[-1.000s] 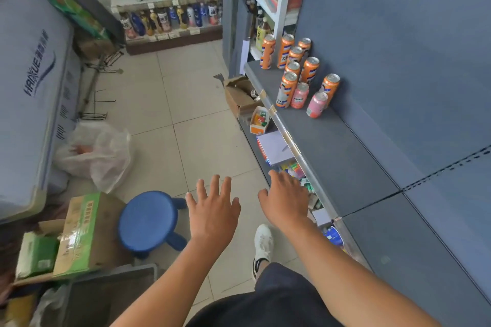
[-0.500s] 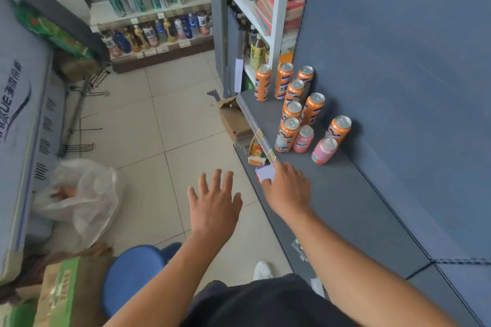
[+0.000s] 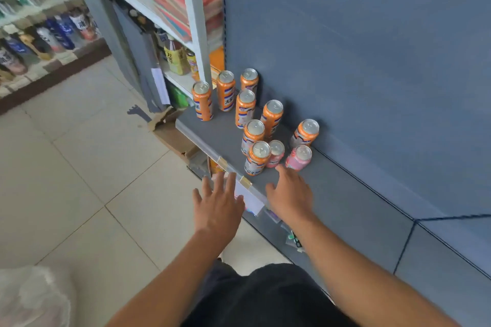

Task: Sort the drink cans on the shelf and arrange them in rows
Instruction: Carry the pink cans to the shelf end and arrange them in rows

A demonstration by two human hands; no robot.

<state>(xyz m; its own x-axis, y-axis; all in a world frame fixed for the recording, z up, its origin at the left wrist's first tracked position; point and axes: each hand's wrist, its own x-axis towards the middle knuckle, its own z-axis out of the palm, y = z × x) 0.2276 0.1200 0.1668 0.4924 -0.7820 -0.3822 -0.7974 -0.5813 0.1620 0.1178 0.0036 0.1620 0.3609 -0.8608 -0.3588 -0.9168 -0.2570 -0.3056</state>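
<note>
Several tall orange cans stand upright in a loose cluster on the grey shelf; the nearest orange can is at the front. Two short pink cans stand beside it: one just behind it, the other to the right near the back panel. My right hand hovers over the shelf with fingers spread, its fingertips just short of the pink cans, holding nothing. My left hand is spread flat at the shelf's front edge, over the price strip, and holds nothing.
A blue-grey back panel rises behind the cans. A white shelf unit with bottles and boxes stands to the left of the cans. An open cardboard box sits on the tiled floor below. More bottles line a far shelf.
Both hands have moved forward toward the cans. The right hand went from the shelf's front edge to just before the pink cans. The view has moved closer to the shelf.
</note>
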